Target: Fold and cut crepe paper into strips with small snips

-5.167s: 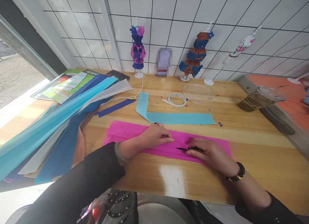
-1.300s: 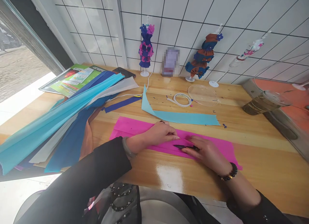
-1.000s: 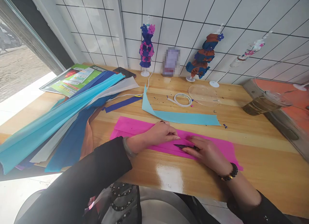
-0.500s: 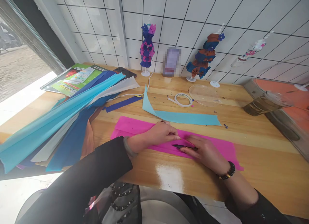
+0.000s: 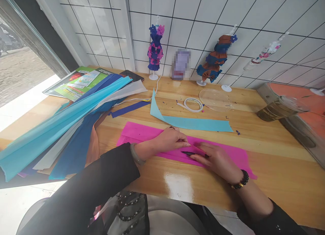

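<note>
A long sheet of bright pink crepe paper (image 5: 236, 157), folded in layers, lies across the table in front of me. My left hand (image 5: 172, 139) rests on its middle, fingers pinched on an edge of the paper. Just to the right, my right hand (image 5: 215, 159) is closed round small dark scissors (image 5: 187, 153), whose pointed tip shows to the left over the paper. Fingers hide the handles. A fold of pink paper rises between both hands. Behind the sheet lies a light blue paper strip (image 5: 200, 123), curled up at its left end.
At left, rolled and folded coloured papers (image 5: 63, 123) lie by green booklets (image 5: 78, 81). A tape roll (image 5: 193, 104), a clear plastic lid (image 5: 214, 99) and a dark blue strip (image 5: 130, 109) lie further back. Decorated dress figures (image 5: 155, 49) stand along the wall; a drink cup (image 5: 276, 108) is at right.
Almost nothing differs. Both hands hold nearly the same place on the pink paper, and the view has shifted very slightly.
</note>
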Demonstrator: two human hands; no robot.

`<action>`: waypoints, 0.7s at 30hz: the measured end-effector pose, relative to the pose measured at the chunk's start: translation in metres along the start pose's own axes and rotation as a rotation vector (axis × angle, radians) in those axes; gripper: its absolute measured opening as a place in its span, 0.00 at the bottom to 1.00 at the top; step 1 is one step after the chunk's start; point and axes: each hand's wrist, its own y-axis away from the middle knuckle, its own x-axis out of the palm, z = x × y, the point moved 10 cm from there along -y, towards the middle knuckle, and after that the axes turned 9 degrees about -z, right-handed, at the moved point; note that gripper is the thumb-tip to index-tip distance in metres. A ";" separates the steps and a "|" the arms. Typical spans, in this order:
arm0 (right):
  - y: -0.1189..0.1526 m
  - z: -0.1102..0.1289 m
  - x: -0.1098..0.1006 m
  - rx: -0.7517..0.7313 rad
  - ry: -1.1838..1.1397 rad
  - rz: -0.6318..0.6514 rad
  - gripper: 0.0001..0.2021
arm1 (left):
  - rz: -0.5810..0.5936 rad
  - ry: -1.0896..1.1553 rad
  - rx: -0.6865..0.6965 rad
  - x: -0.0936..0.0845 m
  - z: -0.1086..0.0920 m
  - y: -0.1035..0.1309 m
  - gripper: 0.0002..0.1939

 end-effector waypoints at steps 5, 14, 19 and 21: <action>-0.002 -0.001 0.004 0.031 -0.033 0.022 0.15 | 0.014 -0.003 -0.002 0.000 -0.002 0.000 0.15; -0.004 0.000 0.008 0.034 -0.047 0.055 0.14 | 0.002 0.007 0.009 -0.001 -0.003 0.000 0.14; -0.003 0.001 0.007 0.020 -0.042 0.047 0.15 | -0.003 0.009 0.006 -0.001 -0.003 0.000 0.14; -0.003 0.000 0.008 0.020 -0.040 0.046 0.15 | -0.002 0.009 0.008 -0.001 -0.003 0.000 0.14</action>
